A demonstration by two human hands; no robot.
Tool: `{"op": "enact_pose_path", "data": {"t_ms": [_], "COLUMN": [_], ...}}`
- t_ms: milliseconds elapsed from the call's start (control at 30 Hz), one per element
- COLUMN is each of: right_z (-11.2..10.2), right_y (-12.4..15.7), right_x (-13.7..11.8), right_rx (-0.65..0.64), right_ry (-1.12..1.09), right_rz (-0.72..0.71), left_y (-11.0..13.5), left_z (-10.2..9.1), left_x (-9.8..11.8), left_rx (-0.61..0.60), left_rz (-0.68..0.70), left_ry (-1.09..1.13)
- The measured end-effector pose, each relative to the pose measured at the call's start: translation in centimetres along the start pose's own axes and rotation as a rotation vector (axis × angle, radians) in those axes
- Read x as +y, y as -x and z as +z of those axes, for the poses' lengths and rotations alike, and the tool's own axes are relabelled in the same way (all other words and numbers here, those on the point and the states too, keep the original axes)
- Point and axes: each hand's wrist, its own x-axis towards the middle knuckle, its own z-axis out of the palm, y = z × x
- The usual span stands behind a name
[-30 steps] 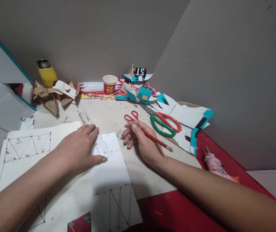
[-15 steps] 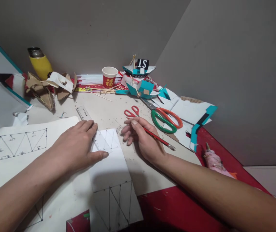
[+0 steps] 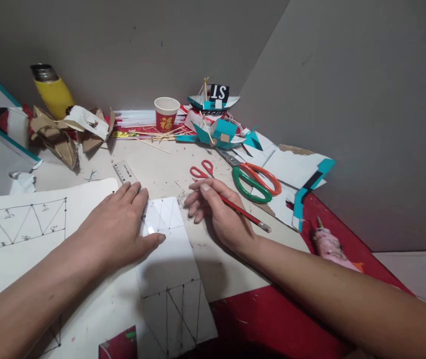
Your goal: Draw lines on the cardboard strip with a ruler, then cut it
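My left hand [image 3: 119,224] lies flat, fingers stretched forward and thumb spread to the right. Under it is a clear ruler [image 3: 125,172], whose far end sticks out beyond the fingertips; the rest is mostly hidden. Beneath the hand and ruler, a white paper strip [image 3: 164,257] carries thin slanted pencil lines at its far end and darker triangle lines near me. My right hand [image 3: 223,212] rests just right of the strip, fingers curled round a red and black pencil [image 3: 248,215]. Its eraser end points right and towards me; the tip is hidden.
Red-handled scissors [image 3: 202,170] and larger green-and-orange-handled scissors [image 3: 255,183] lie beyond my right hand. A drawn-on paper sheet [image 3: 29,274] is at left. Behind stand a yellow bottle [image 3: 54,94], paper cup [image 3: 167,114], cardboard boats [image 3: 54,137] and teal boats [image 3: 220,133]. A glue gun [image 3: 330,244] lies right.
The ruler's near part has shifted left under my left hand, uncovering more of the pencil lines. My right hand keeps the pencil in about the same place. The view has shifted slightly.
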Motion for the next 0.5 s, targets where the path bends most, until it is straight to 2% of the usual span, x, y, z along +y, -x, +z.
{"op": "enact_pose_path", "data": {"t_ms": [333,500], "right_z": [0.07,-0.54], "right_y": [-0.15,-0.97], "right_x": [-0.31,-0.91], "right_rx": [-0.055,-0.183], "right_ry": [0.086,0.106], "right_rz": [0.051,0.122], "left_y": [-0.03,-0.03], "left_z": [-0.03,0.09], "left_x": [0.33,0.33], "left_rx": [-0.020,0.008], "left_rz": [-0.010,-0.006], "left_ry": [-0.032,-0.018]}}
